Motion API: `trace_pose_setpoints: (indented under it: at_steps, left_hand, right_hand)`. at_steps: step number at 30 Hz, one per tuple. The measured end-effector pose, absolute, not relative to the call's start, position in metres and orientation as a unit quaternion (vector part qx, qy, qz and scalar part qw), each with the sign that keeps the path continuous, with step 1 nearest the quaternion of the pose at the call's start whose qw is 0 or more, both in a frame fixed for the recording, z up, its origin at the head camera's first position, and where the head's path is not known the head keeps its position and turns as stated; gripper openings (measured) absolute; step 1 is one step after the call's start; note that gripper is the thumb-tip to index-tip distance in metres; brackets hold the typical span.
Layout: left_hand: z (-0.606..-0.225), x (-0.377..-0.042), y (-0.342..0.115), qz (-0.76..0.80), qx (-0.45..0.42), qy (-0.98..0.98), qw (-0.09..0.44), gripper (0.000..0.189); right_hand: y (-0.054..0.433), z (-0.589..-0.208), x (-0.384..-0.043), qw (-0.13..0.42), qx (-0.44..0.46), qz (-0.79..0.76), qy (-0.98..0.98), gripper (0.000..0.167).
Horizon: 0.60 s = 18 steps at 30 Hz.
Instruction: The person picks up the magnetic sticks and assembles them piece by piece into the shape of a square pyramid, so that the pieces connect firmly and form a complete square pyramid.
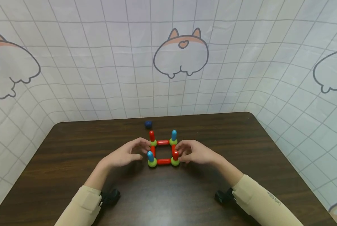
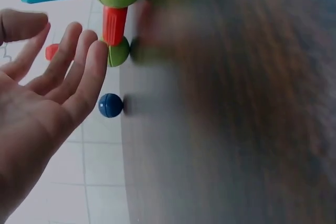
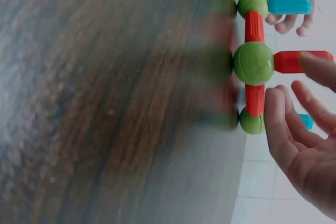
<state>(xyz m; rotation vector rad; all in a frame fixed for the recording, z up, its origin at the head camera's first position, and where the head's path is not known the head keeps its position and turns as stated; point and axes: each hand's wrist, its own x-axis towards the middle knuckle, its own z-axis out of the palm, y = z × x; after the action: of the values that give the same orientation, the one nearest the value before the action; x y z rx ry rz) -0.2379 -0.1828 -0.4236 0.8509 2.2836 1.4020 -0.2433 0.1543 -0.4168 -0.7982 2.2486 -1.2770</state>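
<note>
On the table lies a square frame of red building rods (image 1: 164, 161) joined by green balls (image 1: 152, 162) at its corners. A short rod stands up from each ball: blue rods (image 1: 150, 156) at near left and far right, red rods (image 1: 175, 155) at near right and far left. My left hand (image 1: 126, 153) is beside the frame's left side, fingers loosely bent, with nothing in its grasp. At the right side is my right hand (image 1: 198, 152), fingers relaxed around the near-right corner. Its thumb overlaps the upright red rod (image 3: 289, 62) in the right wrist view; I cannot tell whether they touch.
A dark blue ball (image 1: 148, 124) sits behind the frame, near the back edge of the dark wooden table (image 1: 210, 128). A white checked curtain (image 1: 123, 75) with cartoon animals hangs behind and at the sides. Dark wrist devices (image 1: 111, 197) are worn under both forearms.
</note>
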Motion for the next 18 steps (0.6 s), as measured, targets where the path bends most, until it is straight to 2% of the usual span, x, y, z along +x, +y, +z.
trace_pose_setpoints:
  at_steps: [8,18]
  left_hand:
    - [-0.427,-0.234,-0.181,0.461,0.318,0.808,0.183,0.035]
    - [-0.424,-0.234,-0.173,0.435,0.324,0.818,0.189,0.029]
  right_hand:
    - [0.148,-0.418,-0.241,0.187,-0.313,-0.437,0.822,0.026]
    - [0.147,-0.418,-0.238,0.180,-0.299,-0.432,0.832,0.016]
